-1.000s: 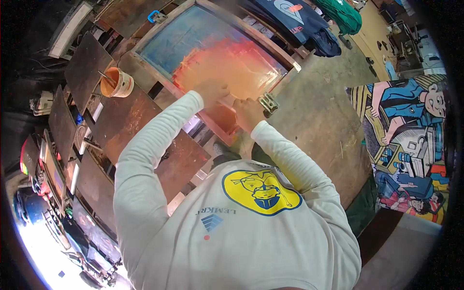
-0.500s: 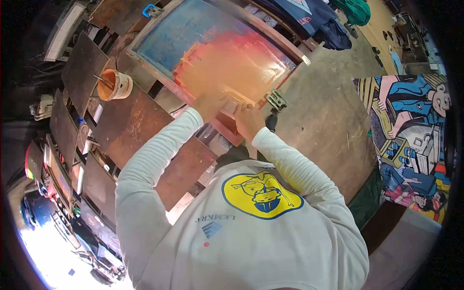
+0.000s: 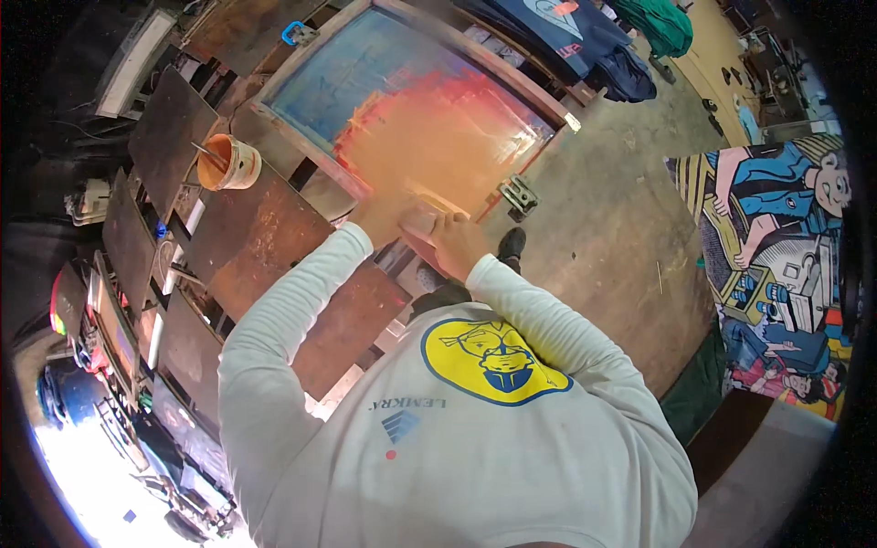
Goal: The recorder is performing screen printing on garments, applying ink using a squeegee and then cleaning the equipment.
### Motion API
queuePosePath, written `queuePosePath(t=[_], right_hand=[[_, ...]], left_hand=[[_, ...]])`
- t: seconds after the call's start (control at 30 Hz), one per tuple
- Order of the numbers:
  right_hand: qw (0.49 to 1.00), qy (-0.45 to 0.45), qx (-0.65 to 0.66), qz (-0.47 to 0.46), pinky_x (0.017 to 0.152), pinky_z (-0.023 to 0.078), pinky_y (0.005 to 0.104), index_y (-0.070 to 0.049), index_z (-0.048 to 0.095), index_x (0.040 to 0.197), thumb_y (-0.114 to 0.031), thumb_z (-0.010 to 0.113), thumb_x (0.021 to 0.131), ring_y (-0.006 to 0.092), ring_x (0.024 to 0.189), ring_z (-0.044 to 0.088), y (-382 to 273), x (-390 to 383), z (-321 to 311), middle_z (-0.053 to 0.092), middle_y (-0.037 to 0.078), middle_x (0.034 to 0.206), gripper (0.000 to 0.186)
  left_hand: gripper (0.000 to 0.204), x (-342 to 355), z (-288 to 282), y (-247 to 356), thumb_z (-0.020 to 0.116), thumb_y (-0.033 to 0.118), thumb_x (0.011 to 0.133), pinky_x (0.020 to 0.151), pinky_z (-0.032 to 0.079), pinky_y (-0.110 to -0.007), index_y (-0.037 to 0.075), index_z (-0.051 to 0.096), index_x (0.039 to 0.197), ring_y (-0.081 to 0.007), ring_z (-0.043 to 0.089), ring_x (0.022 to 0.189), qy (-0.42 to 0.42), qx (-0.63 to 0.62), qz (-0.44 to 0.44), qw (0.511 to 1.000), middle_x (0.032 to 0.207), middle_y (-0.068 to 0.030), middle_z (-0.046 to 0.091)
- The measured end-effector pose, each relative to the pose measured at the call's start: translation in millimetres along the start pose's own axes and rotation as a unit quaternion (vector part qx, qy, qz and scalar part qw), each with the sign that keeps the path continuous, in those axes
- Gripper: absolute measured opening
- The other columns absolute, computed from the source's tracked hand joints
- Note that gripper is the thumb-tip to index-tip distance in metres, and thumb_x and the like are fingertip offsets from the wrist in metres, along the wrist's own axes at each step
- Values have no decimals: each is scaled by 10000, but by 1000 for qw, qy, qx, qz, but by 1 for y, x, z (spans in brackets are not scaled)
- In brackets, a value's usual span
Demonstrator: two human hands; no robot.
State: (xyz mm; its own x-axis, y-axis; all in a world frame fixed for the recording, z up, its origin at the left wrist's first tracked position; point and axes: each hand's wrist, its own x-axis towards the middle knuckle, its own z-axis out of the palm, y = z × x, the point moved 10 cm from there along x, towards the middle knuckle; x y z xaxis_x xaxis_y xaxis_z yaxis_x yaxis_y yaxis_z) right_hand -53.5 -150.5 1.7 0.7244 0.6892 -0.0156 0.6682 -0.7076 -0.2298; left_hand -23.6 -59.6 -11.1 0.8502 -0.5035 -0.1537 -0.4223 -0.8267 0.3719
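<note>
A screen in a wooden frame (image 3: 297,134) lies ahead, its blue mesh (image 3: 338,73) coated with pale orange and red ink (image 3: 425,146). At its near end, both my hands are closed on a pinkish squeegee (image 3: 417,228). My left hand (image 3: 376,216) grips the left part; its fingers are partly blurred. My right hand (image 3: 457,239) holds the right part, fingers curled over the top. A metal clamp (image 3: 518,197) sits just right of the frame. My shoes (image 3: 512,245) show below.
Brown boards (image 3: 256,233) extend along the left, with a bucket of orange ink (image 3: 239,167) on them. Dark garments (image 3: 575,41) and green cloth (image 3: 658,23) lie at the back right. A cartoon panel (image 3: 776,274) stands right. Concrete floor (image 3: 603,192) runs between.
Both hands and the squeegee have moved back toward my body and slightly left along the screen's near end. More of my right shoe shows now.
</note>
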Motion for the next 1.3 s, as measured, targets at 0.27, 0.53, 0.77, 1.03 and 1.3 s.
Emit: queuePosePath(t=[0.27, 0.53, 0.77, 1.03, 1.3], right_hand=[[999, -20, 5, 28, 701, 557, 420, -40, 689, 861, -179, 677, 728, 328, 783, 680, 9, 4, -9, 691, 144, 820, 192], [996, -68, 31, -41, 716, 563, 402, -60, 697, 782, -182, 668, 715, 314, 778, 696, 9, 6, -18, 696, 157, 766, 142], [998, 9, -13, -57, 711, 566, 404, -38, 687, 764, -197, 679, 715, 308, 752, 698, 5, -1, -5, 696, 151, 764, 167], [948, -68, 297, 89, 635, 547, 383, -15, 706, 803, -203, 681, 753, 290, 687, 704, 147, 44, -37, 712, 153, 770, 197], [643, -206, 713, 189, 624, 558, 311, 27, 657, 1038, -28, 643, 842, 156, 688, 639, 183, 40, -17, 672, 60, 860, 205]], left_hand=[[801, -27, -66, -23, 769, 139, 706, 1092, 408, -426, -22, 431, 1414, -314, 495, 1318, 84, -2, -114, 990, 1404, -187, 523], [705, -70, -76, -2, 435, 478, 1008, 1097, 396, -416, -64, 343, 1450, -333, 411, 1383, 321, -854, -27, 409, 1461, -244, 431], [725, -95, -70, -6, 436, 497, 1005, 1151, 342, -460, -88, 352, 1423, -363, 421, 1361, 400, -844, -62, 352, 1447, -268, 425], [721, -105, -60, 8, 442, 511, 1001, 1138, 363, -444, -72, 364, 1417, -341, 457, 1329, 488, -807, -90, 319, 1434, -253, 445], [655, -94, -16, 41, 433, 496, 1010, 1102, 396, -427, -39, 422, 1387, -314, 521, 1257, 556, -774, -120, 279, 1374, -224, 515]])
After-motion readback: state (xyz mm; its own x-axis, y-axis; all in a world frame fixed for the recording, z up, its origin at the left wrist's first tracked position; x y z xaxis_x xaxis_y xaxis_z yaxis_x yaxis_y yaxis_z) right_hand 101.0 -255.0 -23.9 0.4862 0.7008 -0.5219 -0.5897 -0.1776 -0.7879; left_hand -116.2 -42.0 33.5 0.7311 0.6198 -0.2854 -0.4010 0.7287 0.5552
